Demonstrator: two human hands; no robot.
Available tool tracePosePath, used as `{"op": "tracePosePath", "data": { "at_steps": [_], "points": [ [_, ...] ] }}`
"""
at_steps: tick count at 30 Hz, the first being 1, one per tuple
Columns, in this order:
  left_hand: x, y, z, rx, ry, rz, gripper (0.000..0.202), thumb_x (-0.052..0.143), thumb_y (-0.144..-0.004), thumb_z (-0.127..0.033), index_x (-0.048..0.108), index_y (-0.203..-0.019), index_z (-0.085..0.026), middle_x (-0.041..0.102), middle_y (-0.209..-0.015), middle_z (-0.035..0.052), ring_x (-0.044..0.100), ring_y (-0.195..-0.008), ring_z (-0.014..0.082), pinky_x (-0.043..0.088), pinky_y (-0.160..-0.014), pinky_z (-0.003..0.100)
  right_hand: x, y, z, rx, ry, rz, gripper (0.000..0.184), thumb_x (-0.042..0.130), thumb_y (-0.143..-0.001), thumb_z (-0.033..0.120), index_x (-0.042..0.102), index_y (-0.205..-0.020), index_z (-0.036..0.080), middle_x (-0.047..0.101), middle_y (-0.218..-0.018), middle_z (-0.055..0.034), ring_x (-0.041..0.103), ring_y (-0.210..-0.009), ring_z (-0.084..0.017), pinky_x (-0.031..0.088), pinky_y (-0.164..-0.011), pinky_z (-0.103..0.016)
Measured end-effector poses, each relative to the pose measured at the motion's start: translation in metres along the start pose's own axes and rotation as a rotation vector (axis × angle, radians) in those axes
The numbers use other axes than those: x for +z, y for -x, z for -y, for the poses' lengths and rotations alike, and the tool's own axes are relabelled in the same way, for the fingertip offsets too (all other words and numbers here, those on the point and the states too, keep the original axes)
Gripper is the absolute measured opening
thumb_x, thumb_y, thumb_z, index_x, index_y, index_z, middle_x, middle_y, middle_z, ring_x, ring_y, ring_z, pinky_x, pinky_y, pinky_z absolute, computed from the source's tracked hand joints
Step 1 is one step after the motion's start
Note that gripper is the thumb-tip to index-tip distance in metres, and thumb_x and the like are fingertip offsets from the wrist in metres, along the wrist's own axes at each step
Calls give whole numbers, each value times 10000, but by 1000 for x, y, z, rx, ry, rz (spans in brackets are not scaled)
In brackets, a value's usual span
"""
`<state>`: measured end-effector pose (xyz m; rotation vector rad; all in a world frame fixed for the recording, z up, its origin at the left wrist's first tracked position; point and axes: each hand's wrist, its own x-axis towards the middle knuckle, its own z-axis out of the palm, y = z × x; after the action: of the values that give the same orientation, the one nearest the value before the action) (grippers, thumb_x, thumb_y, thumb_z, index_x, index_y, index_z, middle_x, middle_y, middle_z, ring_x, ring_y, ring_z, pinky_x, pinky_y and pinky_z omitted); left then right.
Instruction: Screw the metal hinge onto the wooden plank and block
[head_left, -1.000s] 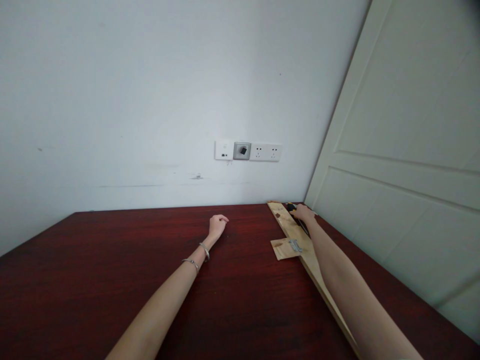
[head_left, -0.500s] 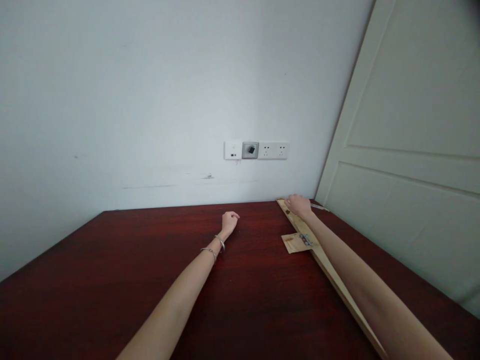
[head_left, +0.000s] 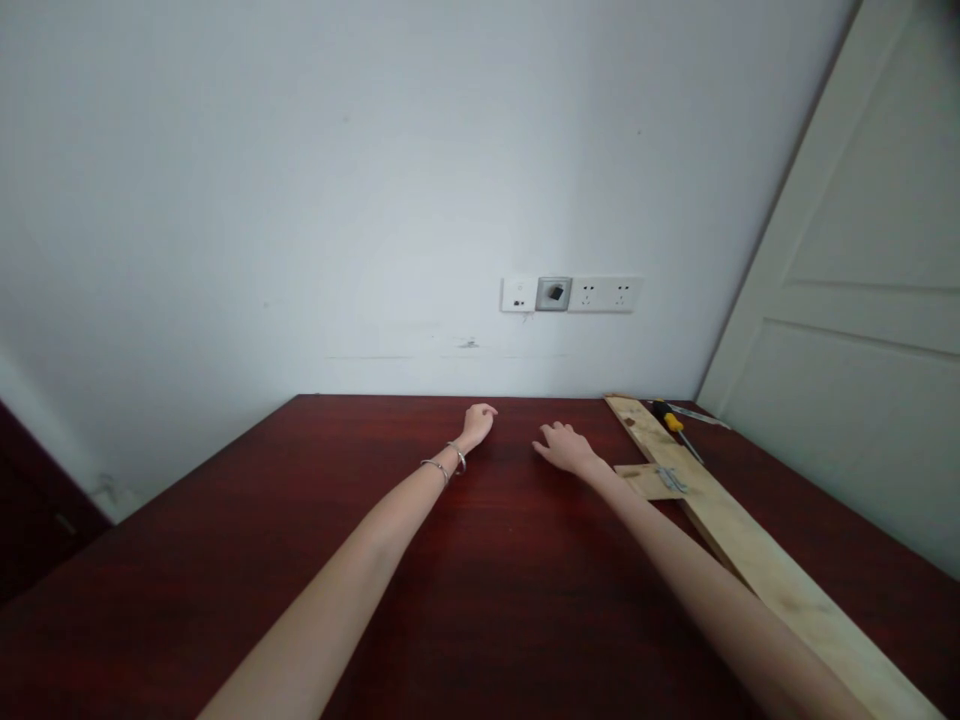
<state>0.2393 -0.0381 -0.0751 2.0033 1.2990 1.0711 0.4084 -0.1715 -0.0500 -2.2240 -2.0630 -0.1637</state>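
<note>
My left hand (head_left: pixel 478 423) rests on the dark red table (head_left: pixel 225 560) near its far edge, fingers curled loosely with nothing in them; two thin bracelets ring the wrist. My right hand (head_left: pixel 564 447) lies flat on the table to its right, fingers spread and empty. A long pale wooden board (head_left: pixel 757 555) runs from the far right corner toward me. A small wooden piece (head_left: pixel 643 480) joins it by a metal hinge (head_left: pixel 671 480). A yellow-and-black screwdriver (head_left: pixel 673 425) lies on the board's far end, apart from both hands.
A white wall stands behind the table with a row of sockets (head_left: pixel 570 294). A white panelled door (head_left: pixel 862 330) closes off the right side. A thin metal rod (head_left: pixel 694 412) lies by the door. The table's left edge drops off beside dark furniture (head_left: pixel 30 500).
My right hand has left the board's far end and moved left onto the bare table, uncovering the screwdriver. The view has swung left. My left hand has stayed put.
</note>
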Motion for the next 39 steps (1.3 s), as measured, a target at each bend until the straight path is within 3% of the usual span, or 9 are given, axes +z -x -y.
{"op": "tracePosePath", "data": {
  "at_steps": [7,12,18,28,39],
  "points": [
    [-72,18,37,-51,-119,-125,315,445,-840,-21,727,-934,-128,722,-1024,98,653,-976,177,463,-933,299,11,-14,40,-50,-61,-7,522,383,-947,458,504,-1321,114,523,-1290,-229,495,-1186,-344,424,-921,-418],
    [-101,29,58,-52,-217,-126,319,437,-859,-46,717,-989,-128,710,-1069,97,639,-1018,181,452,-956,295,22,-18,58,-60,-99,-22,539,371,-952,452,482,-1347,103,504,-1320,-234,477,-1215,-339,404,-947,-410],
    [-100,36,69,2,-334,-24,326,457,-857,-74,695,-1073,-129,688,-1135,98,615,-1073,188,418,-999,279,36,-17,62,-33,-129,-43,540,348,-960,433,493,-1343,81,506,-1344,-233,464,-1249,-332,349,-1017,-418],
    [-89,39,78,107,-520,87,328,448,-898,-177,633,-1161,-108,608,-1225,149,498,-1181,261,365,-1027,360,40,-15,59,-20,-178,-99,486,347,-955,378,569,-1281,95,524,-1368,-186,440,-1294,-301,305,-1072,-381],
    [-87,45,74,158,-653,111,369,397,-924,-224,575,-1222,-97,562,-1263,175,464,-1192,284,352,-1012,384,38,-11,60,-15,-205,-124,431,363,-946,325,618,-1226,121,574,-1317,-163,474,-1260,-279,341,-1048,-366]
  ]
}}
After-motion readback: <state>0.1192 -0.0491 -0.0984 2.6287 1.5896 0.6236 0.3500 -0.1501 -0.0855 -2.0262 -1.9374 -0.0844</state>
